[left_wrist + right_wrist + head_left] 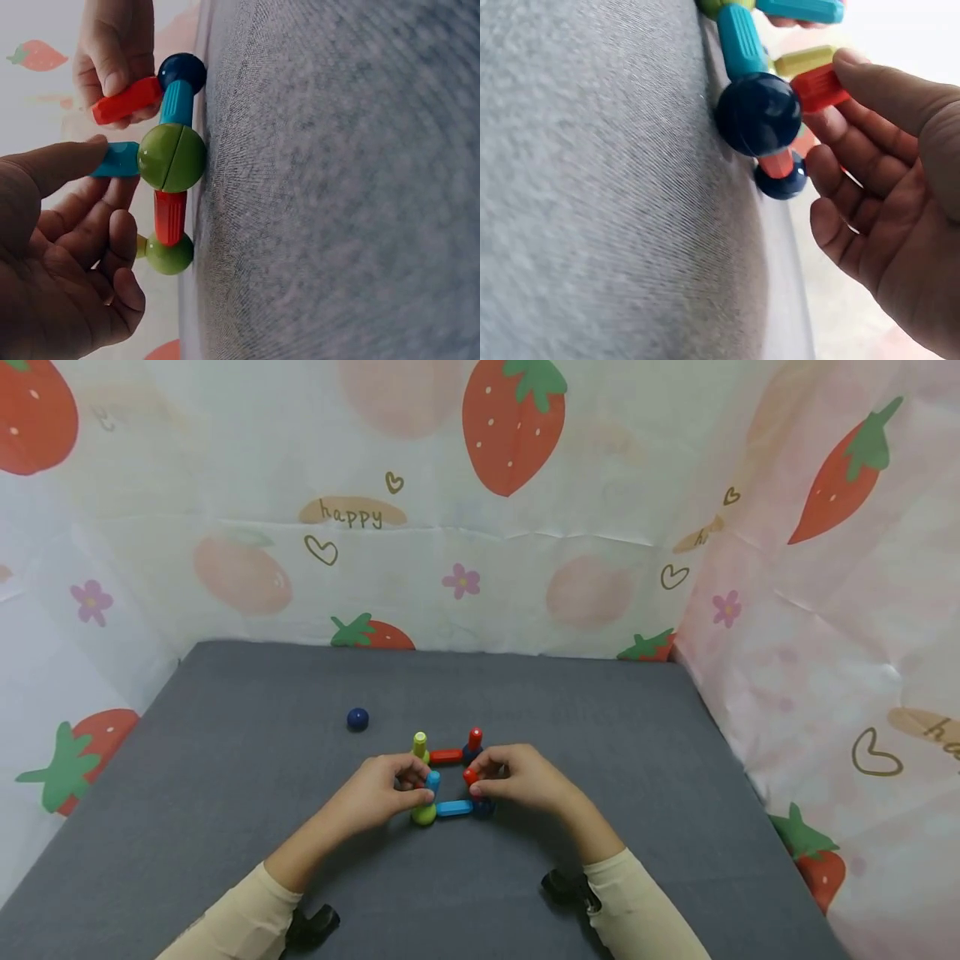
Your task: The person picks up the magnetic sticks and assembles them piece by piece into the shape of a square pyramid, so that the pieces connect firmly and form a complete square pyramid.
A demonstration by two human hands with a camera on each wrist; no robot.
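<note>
A square frame of toy building rods and balls stands on the grey table. At its front left corner my left hand pinches an upright blue rod set in a green ball. Opposite it, my right hand pinches an upright red rod standing in a dark blue ball. A lying blue rod joins these two balls. Behind, a lying red rod links the back corners, where a yellow-green rod and another red rod point up.
A loose dark blue ball lies behind and left of the frame. The grey cloth-covered table is bordered at the back and sides by a strawberry-print curtain. Black straps are on both wrists.
</note>
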